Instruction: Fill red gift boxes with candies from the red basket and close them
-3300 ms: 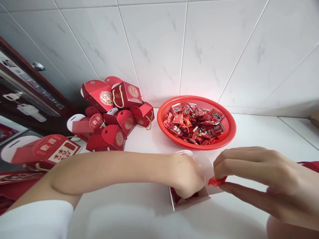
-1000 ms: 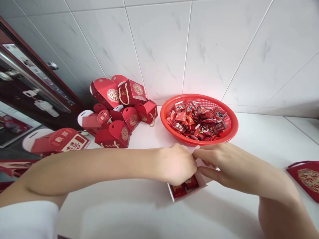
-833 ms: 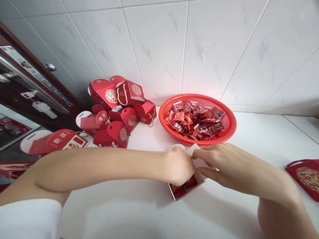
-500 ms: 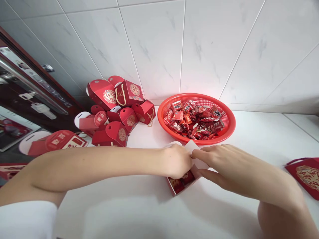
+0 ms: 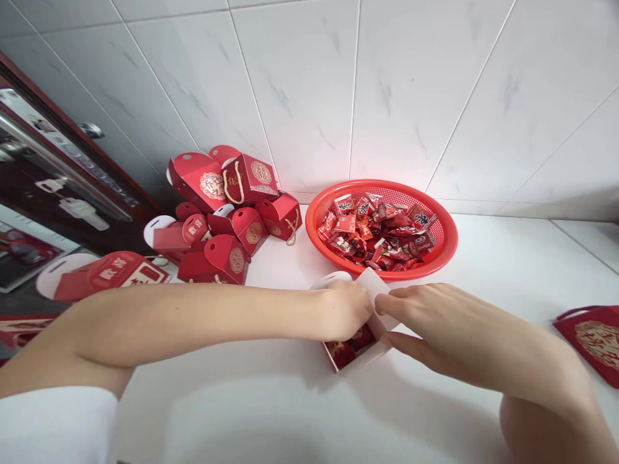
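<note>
A small open gift box (image 5: pixel 373 354), white inside with its flaps raised, sits on the white counter and has dark red wrapped sweets (image 5: pixel 341 354) in it. My left hand (image 5: pixel 345 310) reaches into the box from the left. Its fingers are curled and point down, and their tips are hidden. On the right side, my right hand (image 5: pixel 420 322) holds the box, with its fingers at a white flap (image 5: pixel 374 287) and its thumb against the wall. Just behind the box is a red plastic basket (image 5: pixel 445 254) of wrapped sweets (image 5: pixel 387 232).
Several red gift boxes (image 5: pixel 236 258) with gold emblems and rope handles are piled at the left. A red pouch (image 5: pixel 597 341) lies at the right edge. Tiled wall (image 5: pixel 300 84) closes off the back. A dark cabinet with keys (image 5: pixel 82 212) stands far left.
My left hand has shifted slightly up and away inside the box. The box has tilted a little, and its right flap stands more upright. My right hand has barely moved.
</note>
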Motion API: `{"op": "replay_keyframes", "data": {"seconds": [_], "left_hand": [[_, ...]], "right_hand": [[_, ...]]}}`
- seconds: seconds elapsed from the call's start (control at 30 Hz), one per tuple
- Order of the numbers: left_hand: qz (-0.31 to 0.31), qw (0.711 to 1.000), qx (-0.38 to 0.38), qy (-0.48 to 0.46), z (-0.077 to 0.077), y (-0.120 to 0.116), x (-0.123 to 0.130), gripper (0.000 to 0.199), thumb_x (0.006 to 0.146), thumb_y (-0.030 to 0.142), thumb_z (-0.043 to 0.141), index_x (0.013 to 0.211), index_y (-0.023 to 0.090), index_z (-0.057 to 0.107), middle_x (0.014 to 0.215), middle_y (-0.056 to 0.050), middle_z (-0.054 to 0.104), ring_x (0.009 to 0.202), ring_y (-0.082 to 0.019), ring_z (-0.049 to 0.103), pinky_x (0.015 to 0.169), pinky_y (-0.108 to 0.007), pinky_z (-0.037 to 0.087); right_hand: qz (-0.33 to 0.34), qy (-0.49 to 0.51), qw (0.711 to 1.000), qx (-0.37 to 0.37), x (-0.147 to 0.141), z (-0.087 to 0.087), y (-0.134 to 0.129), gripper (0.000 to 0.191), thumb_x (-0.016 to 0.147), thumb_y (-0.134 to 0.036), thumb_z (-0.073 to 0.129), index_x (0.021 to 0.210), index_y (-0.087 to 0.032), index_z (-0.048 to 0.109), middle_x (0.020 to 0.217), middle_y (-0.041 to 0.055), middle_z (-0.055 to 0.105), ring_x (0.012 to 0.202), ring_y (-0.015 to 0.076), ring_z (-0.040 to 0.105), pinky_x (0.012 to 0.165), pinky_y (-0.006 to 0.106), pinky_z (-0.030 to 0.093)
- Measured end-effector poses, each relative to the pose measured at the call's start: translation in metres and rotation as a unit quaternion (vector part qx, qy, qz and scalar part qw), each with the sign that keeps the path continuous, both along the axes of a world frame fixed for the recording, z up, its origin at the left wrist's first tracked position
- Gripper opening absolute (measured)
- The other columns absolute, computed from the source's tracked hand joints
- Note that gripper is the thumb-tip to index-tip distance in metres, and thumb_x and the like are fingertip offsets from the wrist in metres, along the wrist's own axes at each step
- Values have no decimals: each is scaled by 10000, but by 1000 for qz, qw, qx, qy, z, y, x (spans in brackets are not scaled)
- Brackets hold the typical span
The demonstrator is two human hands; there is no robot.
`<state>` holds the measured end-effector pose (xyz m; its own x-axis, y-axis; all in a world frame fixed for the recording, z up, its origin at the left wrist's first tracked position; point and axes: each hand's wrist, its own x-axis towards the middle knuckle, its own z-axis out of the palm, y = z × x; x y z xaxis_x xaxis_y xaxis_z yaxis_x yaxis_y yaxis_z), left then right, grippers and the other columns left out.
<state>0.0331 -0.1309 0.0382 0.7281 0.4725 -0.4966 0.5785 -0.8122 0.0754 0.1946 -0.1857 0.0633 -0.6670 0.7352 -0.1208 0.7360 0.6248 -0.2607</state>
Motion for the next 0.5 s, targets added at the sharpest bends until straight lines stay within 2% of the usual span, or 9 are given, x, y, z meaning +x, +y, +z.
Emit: {"op": "replay_keyframes", "data": {"seconds": [0.07,0.13,0.27,0.4,0.5], "left_hand": [[-18,998,-9,51,8,3,-2,151,836,56,614,813,133,742,881,-97,779,730,-223,696,544,-295,406],[-19,998,-26,56,15,7,-4,185,847,76,591,913,139,752,910,-96,781,752,-229,705,520,-293,398],[-24,995,-42,86,21,9,-6,201,829,81,603,943,130,760,896,-104,779,735,-236,704,508,-291,421],[-52,993,-24,108,12,3,-3,196,839,68,628,971,102,768,1034,-151,780,892,-284,723,643,-313,524],[-43,994,-12,100,2,0,1,192,830,37,623,909,125,774,1053,-156,775,1000,-309,712,717,-330,555]], "right_hand": [[0,-3,1000,1,0,0,0,185,974,-160,522,843,-204,645,729,23,650,614,159,600,579,278,374],[0,-6,1000,1,0,0,0,196,975,-151,512,833,-200,638,725,22,649,602,154,588,572,276,366],[6,-4,1000,-5,0,0,-1,191,964,-140,514,829,-200,635,731,21,655,616,158,596,584,278,374],[10,-1,1000,-22,-1,-1,-1,162,956,-143,538,849,-205,643,741,21,665,636,168,622,597,281,388],[11,-3,1000,-29,-2,-1,-1,155,954,-137,546,855,-204,644,752,25,672,659,175,641,612,281,402]]}}
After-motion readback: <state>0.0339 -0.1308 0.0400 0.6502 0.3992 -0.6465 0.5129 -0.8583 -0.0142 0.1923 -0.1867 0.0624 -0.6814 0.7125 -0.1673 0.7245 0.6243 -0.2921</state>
